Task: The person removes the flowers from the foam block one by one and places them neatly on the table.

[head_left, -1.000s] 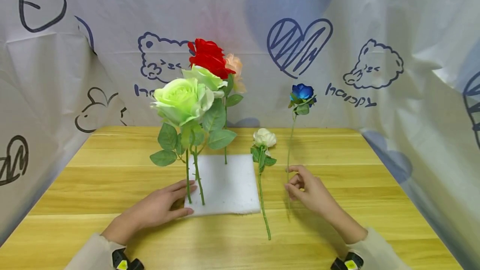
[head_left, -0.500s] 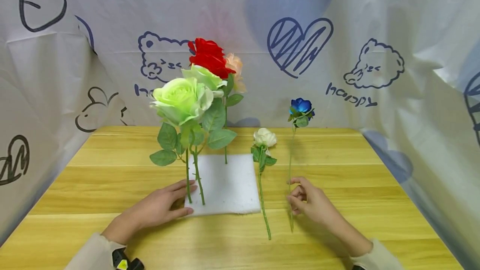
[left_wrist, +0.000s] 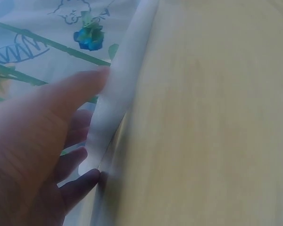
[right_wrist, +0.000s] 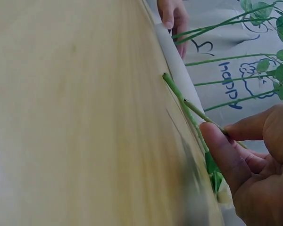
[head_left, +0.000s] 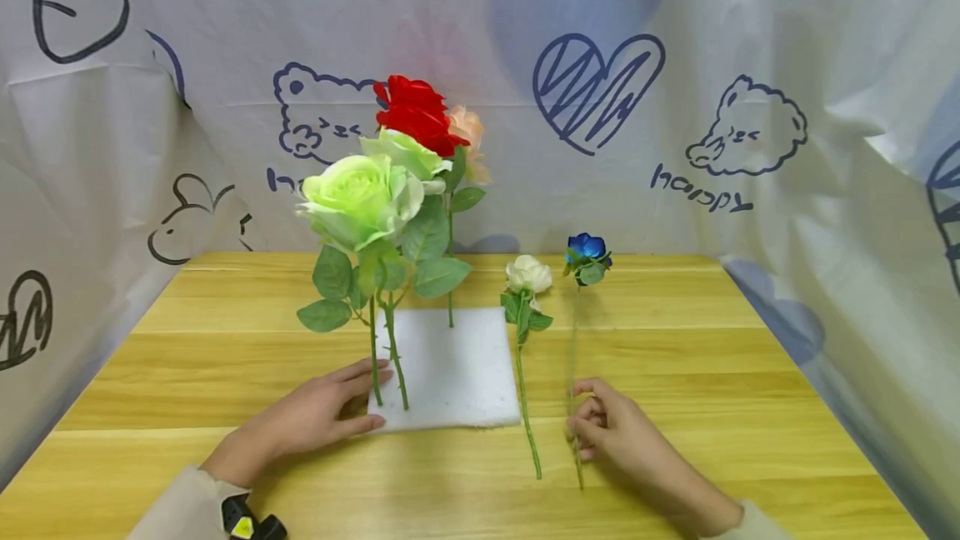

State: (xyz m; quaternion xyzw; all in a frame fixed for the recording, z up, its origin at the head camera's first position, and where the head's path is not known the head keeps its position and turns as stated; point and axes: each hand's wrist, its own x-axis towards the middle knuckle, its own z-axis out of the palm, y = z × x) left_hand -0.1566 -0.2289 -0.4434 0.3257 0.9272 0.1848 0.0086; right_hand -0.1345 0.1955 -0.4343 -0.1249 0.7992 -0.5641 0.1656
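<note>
Blue rose: held off at the right of the foam block, its bloom (head_left: 587,252) just short of twelve o'clock from the right hand (head_left: 613,427), its cut end near seven.
Long axis: laid roughly twelve to six in the head view; its exact tilt cannot be told.
Right hand: stem pinched between thumb and forefinger, the other fingers curled in; clearly the nearer hand.
Foam block (head_left: 467,382): found between nine and ten o'clock from the right hand, with the white rose (head_left: 529,275) lying in between.
Left hand (head_left: 322,415): rested along the block's nine o'clock edge, fingers loosely extended, thumb spread at the near corner; no stem held.
Standing blooms: green roses (head_left: 362,200), red rose (head_left: 417,117) and peach rose (head_left: 469,144), all held upright above the block.
Change: blue rose and right hand brought lower and nearer the person than a second ago; left hand and block unmoved.
</note>
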